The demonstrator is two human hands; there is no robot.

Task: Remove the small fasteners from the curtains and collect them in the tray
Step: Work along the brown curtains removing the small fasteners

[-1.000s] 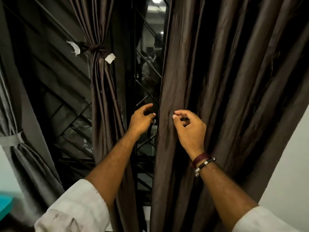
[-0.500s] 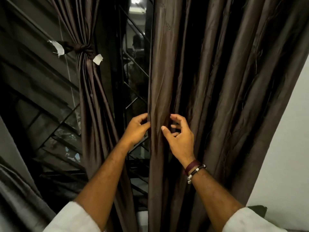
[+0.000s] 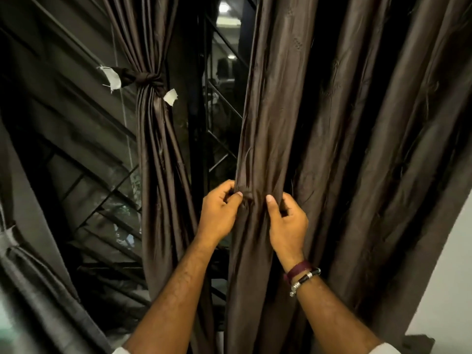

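Observation:
A dark brown curtain [image 3: 332,123] hangs in folds on the right. My left hand [image 3: 219,213] pinches its inner edge at waist height. My right hand [image 3: 287,221] grips a gathered fold of the same curtain just to the right, thumb up. The cloth bunches between the two hands. A second brown curtain [image 3: 155,154] hangs to the left, knotted with a tie-back [image 3: 145,79] that has white ends. No fastener or tray shows.
A dark window with a metal grille [image 3: 219,139] lies between the curtains. A grey curtain [image 3: 30,290] hangs at the far left. A white wall [image 3: 444,277] borders the right edge.
Both hands have closed on the right curtain: the left moved from its edge to pinch it, the right curled round a fold. The cloth now bunches between them. The view shifted.

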